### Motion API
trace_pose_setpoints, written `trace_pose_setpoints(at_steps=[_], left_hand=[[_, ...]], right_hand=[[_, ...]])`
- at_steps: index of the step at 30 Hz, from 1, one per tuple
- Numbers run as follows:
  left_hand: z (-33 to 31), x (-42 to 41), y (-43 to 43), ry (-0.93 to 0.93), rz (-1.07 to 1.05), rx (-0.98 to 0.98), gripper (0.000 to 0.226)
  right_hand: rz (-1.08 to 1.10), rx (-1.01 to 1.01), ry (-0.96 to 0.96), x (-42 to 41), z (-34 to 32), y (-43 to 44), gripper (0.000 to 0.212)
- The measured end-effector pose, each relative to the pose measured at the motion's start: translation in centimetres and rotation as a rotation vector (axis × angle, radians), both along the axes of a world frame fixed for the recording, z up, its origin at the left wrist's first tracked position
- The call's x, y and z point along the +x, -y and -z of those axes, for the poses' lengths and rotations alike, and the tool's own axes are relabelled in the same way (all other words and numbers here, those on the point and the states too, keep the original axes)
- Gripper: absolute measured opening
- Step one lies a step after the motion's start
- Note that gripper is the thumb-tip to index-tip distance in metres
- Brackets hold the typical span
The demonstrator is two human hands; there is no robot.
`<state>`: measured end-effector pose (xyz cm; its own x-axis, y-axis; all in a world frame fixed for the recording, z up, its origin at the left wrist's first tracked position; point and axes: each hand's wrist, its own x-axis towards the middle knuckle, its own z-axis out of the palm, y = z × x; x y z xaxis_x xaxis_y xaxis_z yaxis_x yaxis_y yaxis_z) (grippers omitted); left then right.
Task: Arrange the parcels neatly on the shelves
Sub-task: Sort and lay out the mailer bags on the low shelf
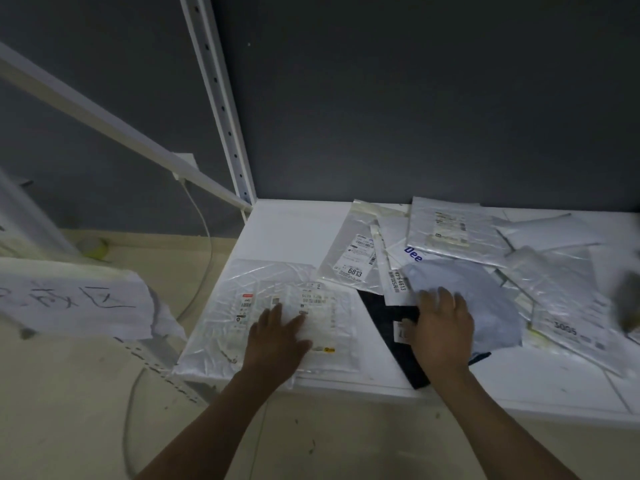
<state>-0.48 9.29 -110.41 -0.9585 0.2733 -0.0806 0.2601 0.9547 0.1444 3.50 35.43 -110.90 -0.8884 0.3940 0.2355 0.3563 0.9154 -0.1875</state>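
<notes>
The fingers [273, 311] of the left hand [277, 336] lie straight and slightly spread, pressed flat on the printed labels of a clear plastic parcel [214, 327], gripping nothing. That parcel lies flat at the shelf's front left corner, its near edge reaching the shelf lip. The fingers [445, 296] of the right hand [441, 330] are also extended and only gently bent, resting on the left edge of a grey parcel [485, 306] while the palm covers part of a dark parcel [381, 317] beneath it; they close round neither. The dark parcel pokes out toward the front edge of the shelf. Behind these, a loose overlapping heap spreads across the white shelf [294, 230]: a clear parcel labelled 6813 [349, 258], a white envelope with blue lettering [398, 252] partly buried, a silvery parcel [450, 233] lying on top at the back, and a clear parcel marked 3005 [561, 306] to the right. A white perforated upright [221, 105] rises at the shelf's back left corner against a dark grey wall [415, 98]. Left of the shelf, a sheet with handwriting [69, 299] hangs above the pale floor [69, 410], and a cable [204, 237] trails down.
</notes>
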Motion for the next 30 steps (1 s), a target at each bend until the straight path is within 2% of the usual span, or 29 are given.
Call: trace_pose_setpoints(at_steps=[2,4,6,7,9,11,13,15,16,19,20,21,22,24,25,26,28,30], left_hand=[[-0.1,0.1,-0.5,-0.004,-0.016,0.035,0.067],[0.2,0.5,-0.8,0.033,-0.030,-0.005,0.060],[0.3,0.5,-1.1,0.031,-0.032,0.035,0.058],[0.5,0.4,-1.2,0.001,-0.026,0.061,0.056],[-0.1,0.5,-2.0,-0.058,-0.027,0.079,0.057],[-0.6,0.2,-2.9,-0.044,-0.037,0.217,0.066],[-2.0,0.2,-4.3,-0.072,-0.039,0.489,0.070],[-3.6,0.3,-6.0,0.003,-0.070,0.779,0.074],[-4.1,0.2,-6.7,0.103,-0.135,0.934,0.076],[-5.1,0.2,-7.7,0.329,-0.286,1.356,0.069],[-4.7,-0.1,-7.5,0.365,-0.318,1.440,0.074],[-4.3,-0.4,-7.1,0.399,-0.350,1.496,0.081],[-4.2,-0.5,-6.8,0.416,-0.375,1.524,0.079],[-3.8,-0.6,-6.2,0.350,-0.397,1.495,0.042],[-3.6,-0.7,-6.0,0.316,-0.416,1.506,0.029],[-3.5,-0.7,-6.0,0.296,-0.435,1.548,0.025],[-3.9,-0.4,-6.2,0.276,-0.433,1.702,0.027],[-4.1,-0.2,-6.5,0.313,-0.422,1.801,0.033]], right_hand=[[0.086,-0.011,0.151,0.7,0.5,-1.1,0.049],[0.078,-0.023,0.228,1.2,0.6,-1.6,0.029],[0.040,-0.007,0.178,1.5,0.1,-1.7,0.010],[0.011,0.010,0.152,1.5,-0.2,-2.0,0.012],[-0.029,0.054,0.008,1.3,-1.7,-2.5,0.031],[-0.111,0.061,-0.161,0.8,-4.2,-2.4,0.030],[-0.158,-0.170,-0.313,0.0,-6.8,-1.8,0.012],[-0.157,-0.566,-0.361,-0.5,-8.8,-1.0,0.014],[-0.159,-0.736,-0.358,-0.5,-9.5,-0.6,0.017],[-0.106,-1.170,-0.330,-0.5,-9.7,0.0,0.024],[-0.085,-1.285,-0.304,-0.3,-9.6,0.2,0.025],[-0.077,-1.358,-0.272,-0.1,-9.4,0.4,0.024],[-0.074,-1.404,-0.235,0.0,-9.2,0.5,0.023],[-0.057,-1.474,-0.176,0.1,-8.5,0.5,0.018],[-0.042,-1.537,-0.165,0.1,-8.1,0.5,0.013],[-0.031,-1.631,-0.159,0.2,-7.8,0.4,0.015],[-0.036,-1.847,-0.109,0.4,-7.3,0.6,0.026],[-0.067,-1.961,-0.001,0.8,-7.0,1.2,0.028]])
